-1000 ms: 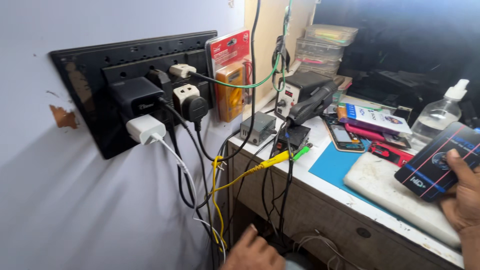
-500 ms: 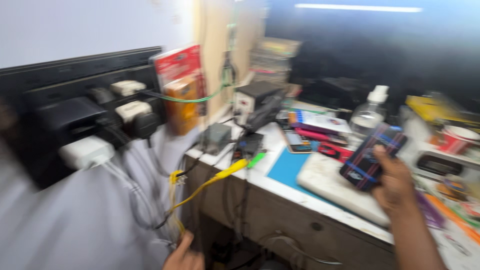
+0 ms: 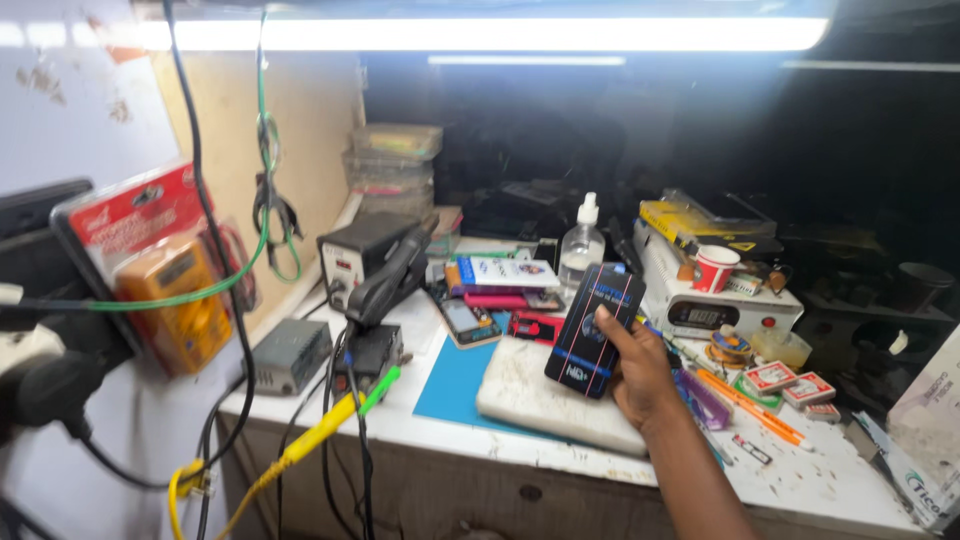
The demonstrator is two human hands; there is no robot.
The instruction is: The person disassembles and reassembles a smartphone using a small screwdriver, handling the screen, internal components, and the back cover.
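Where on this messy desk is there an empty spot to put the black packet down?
The right hand holds the black packet. Bare room: the blue mat between the black stand and the white slab, and the slab's own near end. The white desk front right is partly free. Crowded: behind, around the spray bottle and the little boxes.

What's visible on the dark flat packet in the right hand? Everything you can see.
The dark flat packet is a slim black rectangle, glossy like printed card or plastic, with thin red and blue diagonal lines and small print. It stands tilted, its lower end over the white pad; contact there is unclear. The right hand grips its right edge, thumb on the front.
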